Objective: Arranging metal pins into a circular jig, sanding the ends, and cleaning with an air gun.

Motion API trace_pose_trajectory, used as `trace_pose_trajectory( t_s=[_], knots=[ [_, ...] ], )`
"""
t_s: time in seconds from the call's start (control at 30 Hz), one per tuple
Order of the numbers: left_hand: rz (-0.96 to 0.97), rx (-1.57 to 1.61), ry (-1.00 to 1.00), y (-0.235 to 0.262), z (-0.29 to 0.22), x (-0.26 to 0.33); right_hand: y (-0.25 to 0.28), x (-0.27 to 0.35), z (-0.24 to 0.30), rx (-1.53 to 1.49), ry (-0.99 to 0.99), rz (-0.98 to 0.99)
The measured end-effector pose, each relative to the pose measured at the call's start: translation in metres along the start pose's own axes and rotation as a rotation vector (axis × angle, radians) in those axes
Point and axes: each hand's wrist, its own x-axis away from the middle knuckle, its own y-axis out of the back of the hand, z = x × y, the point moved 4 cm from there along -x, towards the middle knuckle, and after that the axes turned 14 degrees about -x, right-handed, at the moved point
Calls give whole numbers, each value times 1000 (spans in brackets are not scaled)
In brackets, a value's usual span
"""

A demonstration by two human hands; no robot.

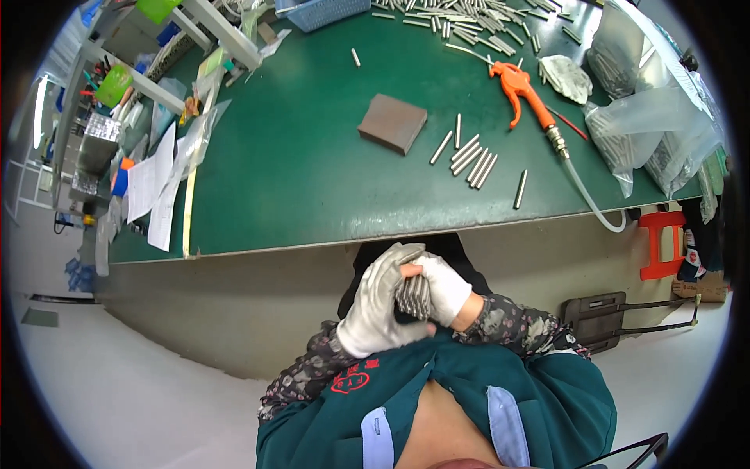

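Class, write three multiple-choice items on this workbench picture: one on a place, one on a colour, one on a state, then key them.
1. Where does the brown block lie?
A. on the green table
B. on the floor
C. in the blue basket

2. What colour is the air blow gun?
A. blue
B. orange
C. black

3. What is the bundle of metal rods doing?
A. lying loose on the table
B. sitting in a plastic bag
C. clasped between both gloved hands

Answers: 1 A, it rests on the green top; 2 B, its body is orange; 3 C, the left hand and right hand close round it.
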Motion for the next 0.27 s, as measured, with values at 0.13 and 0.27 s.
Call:
trace_pose_trajectory(
  t_s=[0.13, 0.27],
  knots=[
    [-47, 907, 201, 25, 9, -11, -73, 7, 42, 659, 372, 104],
    [610, 1206, 534, 31, 22, -23, -139, 5, 61, 1729, 823, 380]
  ],
)
